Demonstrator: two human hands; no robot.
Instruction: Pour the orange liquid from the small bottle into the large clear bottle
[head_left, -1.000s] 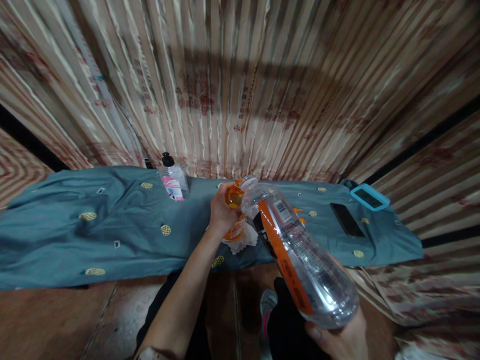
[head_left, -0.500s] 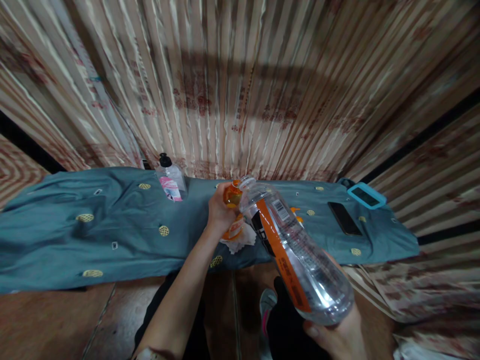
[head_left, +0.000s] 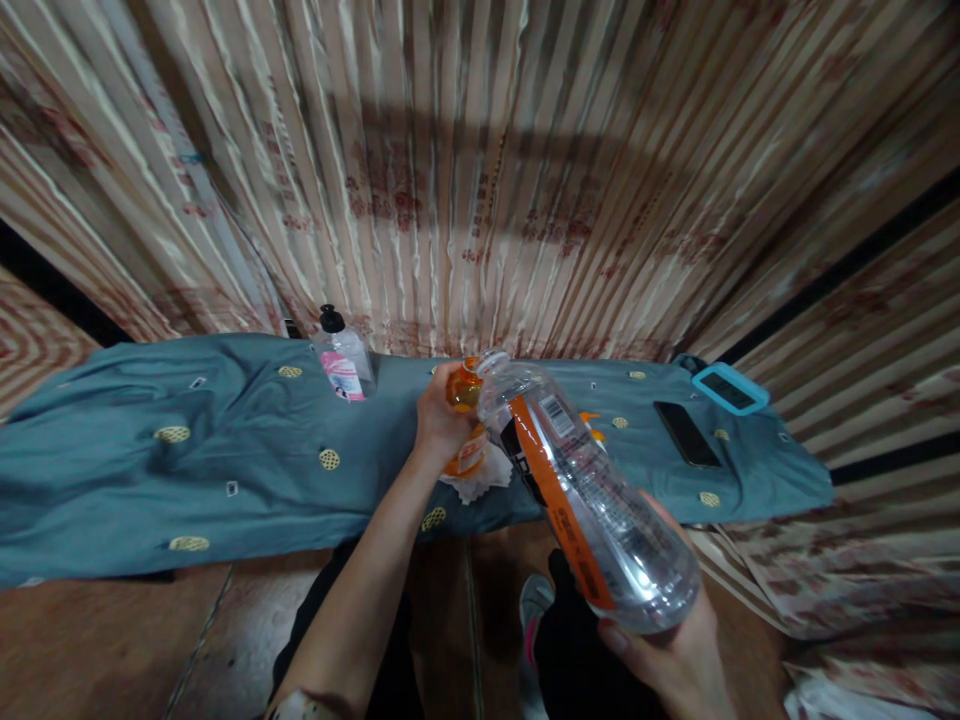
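My left hand [head_left: 437,420] is closed round a small orange bottle [head_left: 466,392] that stands on a white tissue [head_left: 480,482] on the blue-grey cloth [head_left: 225,450]. My right hand [head_left: 675,660] grips the base of a large clear plastic bottle [head_left: 592,500] with an orange label stripe. That bottle is tilted, its open mouth right at the top of the orange bottle. The big bottle looks almost empty.
A clear pump bottle with a pink label [head_left: 343,360] stands at the back of the cloth. A black phone [head_left: 686,433] and a phone in a light-blue case [head_left: 730,388] lie at the right end. Striped curtains [head_left: 480,170] hang behind. My legs and a shoe [head_left: 536,610] are below.
The large bottle's base has risen slightly and shifted left, tipping it a little more. My left hand and the orange bottle have stayed in place.
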